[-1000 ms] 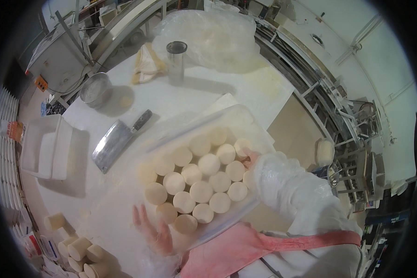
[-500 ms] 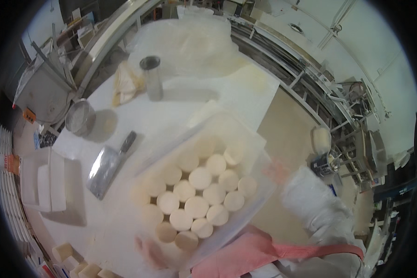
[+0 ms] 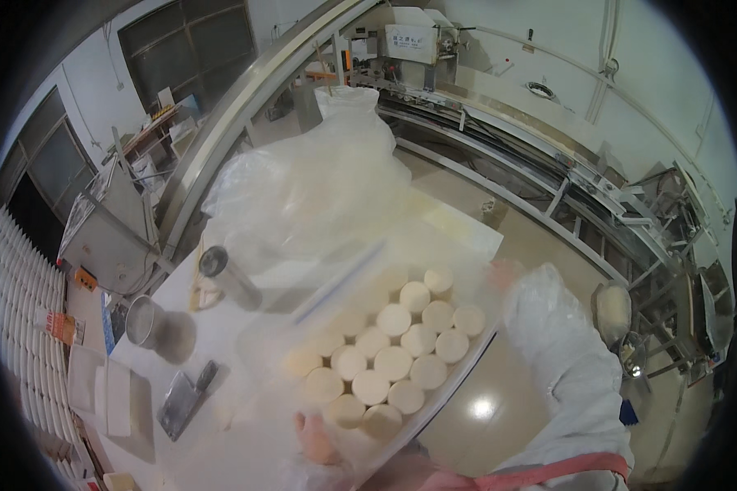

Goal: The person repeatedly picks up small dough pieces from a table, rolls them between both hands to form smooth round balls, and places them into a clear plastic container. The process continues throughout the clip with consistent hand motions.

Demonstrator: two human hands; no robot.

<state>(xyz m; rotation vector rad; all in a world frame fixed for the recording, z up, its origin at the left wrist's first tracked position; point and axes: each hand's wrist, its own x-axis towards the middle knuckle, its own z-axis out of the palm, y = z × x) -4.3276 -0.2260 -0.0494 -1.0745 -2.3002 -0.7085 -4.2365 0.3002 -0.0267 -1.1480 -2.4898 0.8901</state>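
Note:
A translucent white plastic tray (image 3: 446,397) is tilted above the white table in front of me. Several pale round pieces (image 3: 393,362), flat-topped like cut dough, stand in it in close rows. My left hand (image 3: 315,439) grips the tray at its near left side, thumb and fingertips showing. At the far right corner, my right hand (image 3: 506,274) closes on the rim, its fingers blurred by motion. Left of the tray, a cleaver (image 3: 186,399) with a dark handle lies on the table. A metal cup (image 3: 142,322) and a tall metal cylinder (image 3: 229,277) are beyond it.
A white bin (image 3: 98,391) sits at the table's left edge. Large clear plastic sheeting (image 3: 311,180) covers the far end, with a cloth (image 3: 205,293) nearby. A long metal conveyor frame (image 3: 499,139) runs along the back. Stacked white trays (image 3: 24,303) rise at far left.
The tray, held by both hands, has shifted to the right in the picture. My right hand now shows at its far right corner. The view has tipped up, showing more of the room.

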